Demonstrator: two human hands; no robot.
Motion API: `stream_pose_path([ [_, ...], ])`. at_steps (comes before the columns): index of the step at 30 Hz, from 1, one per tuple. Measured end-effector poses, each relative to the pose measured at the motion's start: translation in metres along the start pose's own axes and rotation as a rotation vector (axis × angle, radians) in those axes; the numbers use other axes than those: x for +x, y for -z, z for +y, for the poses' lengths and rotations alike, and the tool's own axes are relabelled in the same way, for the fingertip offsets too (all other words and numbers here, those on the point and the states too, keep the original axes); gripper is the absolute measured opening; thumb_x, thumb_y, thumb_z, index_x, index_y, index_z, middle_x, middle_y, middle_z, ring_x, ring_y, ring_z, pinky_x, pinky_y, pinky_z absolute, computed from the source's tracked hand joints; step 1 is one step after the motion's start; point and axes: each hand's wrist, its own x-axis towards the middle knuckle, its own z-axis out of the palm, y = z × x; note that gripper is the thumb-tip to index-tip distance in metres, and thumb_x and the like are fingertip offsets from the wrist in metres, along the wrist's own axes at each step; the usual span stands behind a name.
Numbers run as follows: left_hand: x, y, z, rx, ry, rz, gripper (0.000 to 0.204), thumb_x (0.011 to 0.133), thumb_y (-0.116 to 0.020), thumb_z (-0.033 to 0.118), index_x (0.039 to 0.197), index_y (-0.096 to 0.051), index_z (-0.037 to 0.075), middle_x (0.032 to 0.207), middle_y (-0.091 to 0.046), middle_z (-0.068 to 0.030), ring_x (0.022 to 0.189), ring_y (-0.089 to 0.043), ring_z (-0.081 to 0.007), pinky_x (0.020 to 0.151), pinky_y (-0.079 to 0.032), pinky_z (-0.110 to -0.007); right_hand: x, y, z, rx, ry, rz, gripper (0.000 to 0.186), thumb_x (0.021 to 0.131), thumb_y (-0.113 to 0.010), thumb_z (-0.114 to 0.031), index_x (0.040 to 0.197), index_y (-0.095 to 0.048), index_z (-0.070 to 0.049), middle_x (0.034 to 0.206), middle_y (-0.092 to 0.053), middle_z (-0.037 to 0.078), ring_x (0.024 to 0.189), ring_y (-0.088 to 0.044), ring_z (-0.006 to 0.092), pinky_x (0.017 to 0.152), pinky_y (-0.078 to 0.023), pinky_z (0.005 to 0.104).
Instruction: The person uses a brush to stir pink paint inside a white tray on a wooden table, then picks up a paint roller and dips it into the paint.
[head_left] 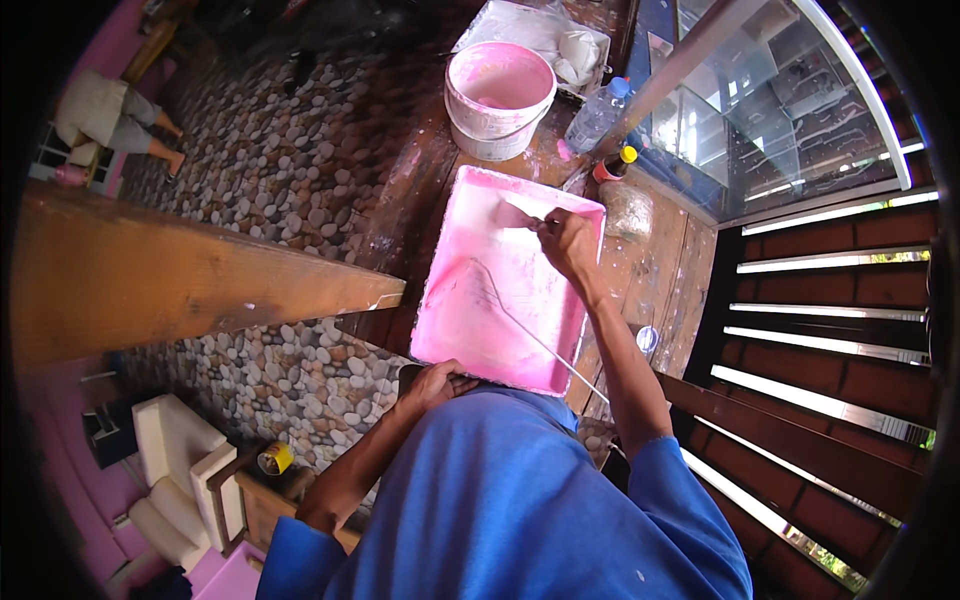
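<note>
A pink paint tray [450, 310] with white paint in its upper part lies on the wooden table [660, 250]. My right hand [567, 243] is closed on the handle of a scraper [514, 214], whose flat blade is in the paint near the tray's top. My left hand [435, 387] has its fingers curled at the tray's near edge, by my blue shirt, apparently holding that edge. A thin metal roller frame [530, 332] rests across the tray, its end reaching past the near right rim.
Behind stand a paint-smeared bucket [500, 140], plastic bottle [590, 125], yellow-capped bottle [612, 166] and lidded-looking white box [485, 25]. A wooden beam [200, 255] juts from the left, a glass cabinet [780, 110] stands right. A person [95, 110] is at upper left, a sofa [170, 450] lower left.
</note>
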Motion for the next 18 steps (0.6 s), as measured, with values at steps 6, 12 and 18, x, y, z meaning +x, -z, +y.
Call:
stream_pose_path([
  [6, -0.001, -0.002, 0.001, -0.009, 0.015, 0.003, 0.013, 0.078, -0.052, 0.003, 0.091, -0.054, 0.000, 0.093, -0.058, -0.0106, 0.087, -0.057, -0.0219, 0.086, -0.050, -0.036, -0.055, 0.024, 0.030, 0.015, -0.071, 0.228, 0.019, 0.077, -0.059, -0.016, 0.086, -0.064, 0.000, 0.065, -0.062, 0.018, 0.058, -0.063, 0.0261, 0.055, -0.048, 0.0355],
  [12, 0.005, 0.004, -0.003, 0.003, 0.023, -0.028, 0.012, 0.079, -0.053, 0.003, 0.090, -0.054, 0.000, 0.092, -0.058, -0.0106, 0.085, -0.057, -0.0216, 0.084, -0.050, -0.036, -0.097, 0.005, 0.050, 0.092, -0.362, 0.401, 0.021, 0.079, -0.061, -0.017, 0.086, -0.062, 0.003, 0.056, -0.056, 0.007, 0.052, -0.052, 0.0096, 0.048, -0.041, 0.0262],
  [18, 0.004, 0.001, 0.000, -0.008, 0.024, -0.010, 0.011, 0.078, -0.054, 0.003, 0.089, -0.054, 0.000, 0.091, -0.058, -0.0103, 0.086, -0.057, -0.0212, 0.084, -0.051, -0.036, -0.089, -0.024, 0.059, 0.388, -0.279, 0.451, 0.020, 0.080, -0.061, -0.016, 0.084, -0.063, 0.003, 0.060, -0.056, 0.004, 0.053, -0.048, 0.0106, 0.048, -0.039, 0.0273],
])
